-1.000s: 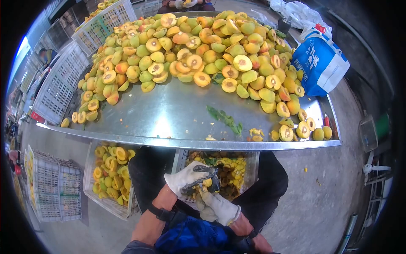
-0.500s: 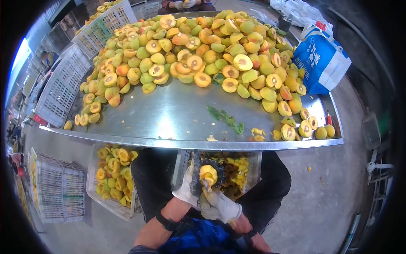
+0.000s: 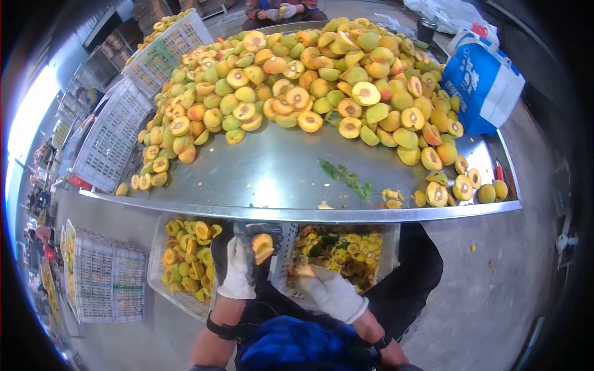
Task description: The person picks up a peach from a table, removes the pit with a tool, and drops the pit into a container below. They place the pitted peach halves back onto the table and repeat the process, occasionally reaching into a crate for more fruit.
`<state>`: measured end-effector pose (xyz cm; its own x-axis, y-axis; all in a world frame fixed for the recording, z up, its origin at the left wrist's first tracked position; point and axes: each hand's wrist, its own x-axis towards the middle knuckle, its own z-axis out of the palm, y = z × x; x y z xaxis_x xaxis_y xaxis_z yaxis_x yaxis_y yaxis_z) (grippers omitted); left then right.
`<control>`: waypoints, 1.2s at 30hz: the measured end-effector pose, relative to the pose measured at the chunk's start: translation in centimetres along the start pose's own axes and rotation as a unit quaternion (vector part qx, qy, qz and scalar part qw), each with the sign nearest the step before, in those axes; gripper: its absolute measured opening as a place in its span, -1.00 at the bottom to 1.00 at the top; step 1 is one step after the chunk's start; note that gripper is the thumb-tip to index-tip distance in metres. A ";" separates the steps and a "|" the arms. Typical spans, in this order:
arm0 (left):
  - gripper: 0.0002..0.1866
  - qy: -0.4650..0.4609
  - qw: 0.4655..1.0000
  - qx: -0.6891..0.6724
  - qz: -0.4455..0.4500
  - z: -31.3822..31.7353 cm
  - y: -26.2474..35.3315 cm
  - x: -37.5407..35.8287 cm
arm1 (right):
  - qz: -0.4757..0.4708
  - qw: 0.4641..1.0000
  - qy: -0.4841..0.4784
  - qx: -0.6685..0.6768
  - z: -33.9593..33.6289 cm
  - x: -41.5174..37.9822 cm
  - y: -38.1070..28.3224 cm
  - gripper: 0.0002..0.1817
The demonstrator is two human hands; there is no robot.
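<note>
My left hand (image 3: 240, 266), in a white glove with a dark palm, holds a hollowed peach half (image 3: 262, 247) below the table's front edge, cut side up. My right hand (image 3: 334, 294), in a white glove, is closed and reaches over a crate of scraps (image 3: 388, 260). A blurred orange-brown tip shows at its fingers; I cannot tell what it is. Peels, pits and dark bits fill that crate. To the left, close by my left hand, stands a crate (image 3: 159, 272) with hollowed peach halves (image 3: 182, 253).
A metal table (image 3: 247, 167) bears a large heap of halved peaches (image 3: 278, 80) and a green leaf sprig (image 3: 346, 177). A blue-and-white bag (image 3: 476, 80) stands at its right. White crates (image 3: 114, 130) line the left, another (image 3: 111, 278) on the floor. Across sits a gloved person (image 3: 286, 11).
My hands have parted: the left moved left with the peach half, toward the crate of halves. My right hand drew away from the fruit, over the scraps. The view shifted slightly.
</note>
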<state>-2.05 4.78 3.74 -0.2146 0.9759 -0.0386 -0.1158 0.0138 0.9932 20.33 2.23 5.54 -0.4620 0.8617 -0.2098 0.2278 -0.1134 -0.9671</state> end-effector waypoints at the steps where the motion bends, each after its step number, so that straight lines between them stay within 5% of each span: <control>1: -0.44 -0.010 0.999 -0.046 -0.011 1.0 -0.3 -0.1 | -0.067 0.995 0.012 -0.078 -0.3 0.2 -1.4 -0.66; 2: -0.48 -0.018 0.995 -0.092 -0.023 2.3 -0.4 -0.2 | -0.132 0.978 0.022 -0.157 -0.4 0.3 -1.9 -0.65; 5: -0.49 0.041 0.997 -0.027 -0.061 3.0 -2.0 0.4 | -0.012 0.970 -0.002 -0.241 -1.4 0.5 0.2 -0.66; 7: -0.45 0.012 0.945 0.268 0.188 3.3 0.0 1.0 | 0.005 0.958 0.026 -0.285 -2.3 -0.4 2.5 -0.63; 10: -0.39 0.103 0.992 -0.061 -0.031 0.6 2.1 2.2 | 0.108 0.942 0.001 -0.319 -4.5 -2.8 7.6 -0.57; 12: -0.34 0.180 0.983 0.026 -0.022 -1.0 5.2 1.7 | 0.127 0.951 0.037 -0.278 -5.6 -4.4 8.9 -0.57; 14: -0.31 0.169 0.980 -0.075 0.072 -5.0 4.2 3.1 | 0.115 0.968 0.066 -0.212 -5.6 -3.9 8.6 -0.59; 18: -0.32 0.158 0.979 -0.123 -0.030 2.1 6.2 2.3 | 0.009 0.996 0.064 -0.069 -3.4 -0.4 1.3 -0.68; 19: -0.31 0.121 0.992 -0.012 0.034 3.5 4.7 2.4 | 0.000 0.995 0.054 -0.087 -3.3 0.3 -0.3 -0.69; 21: -0.28 0.039 0.999 -0.022 0.012 6.6 3.5 2.1 | -0.067 0.991 0.081 -0.081 -2.6 1.1 -1.3 -0.67; 24: -0.28 0.092 0.986 -0.131 -0.036 8.4 2.9 3.1 | -0.014 0.984 0.043 -0.173 -3.7 0.8 1.6 -0.66; 26: -0.42 0.092 0.992 0.020 0.079 5.4 2.8 4.2 | 0.066 0.975 0.014 -0.211 -5.1 -0.8 5.5 -0.63; 28: -0.65 0.249 0.951 0.137 0.118 1.0 3.4 3.8 | 0.080 0.973 0.048 -0.211 -6.4 -3.3 7.3 -0.58; 29: -0.72 0.255 0.939 0.203 0.109 -2.1 4.2 4.2 | 0.095 0.973 0.056 -0.205 -6.8 -4.0 8.0 -0.57; 30: -0.78 0.128 0.920 0.312 0.199 -2.8 6.9 4.4 | 0.109 0.972 0.061 -0.199 -7.1 -4.6 8.7 -0.55; 32: -0.60 0.169 0.761 0.574 0.251 -4.6 9.4 4.8 | 0.117 0.976 0.073 -0.166 -7.3 -4.9 9.1 -0.54; 36: -0.51 0.022 0.905 0.396 0.152 3.6 12.7 8.9 | 0.115 0.982 0.053 -0.138 -7.5 -3.0 7.5 -0.52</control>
<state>-1.95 14.38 16.45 -0.1595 0.9516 0.2629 0.6826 -0.0861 0.7257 29.84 2.52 0.01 -0.2832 0.8768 -0.3886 0.5466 -0.1854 -0.8166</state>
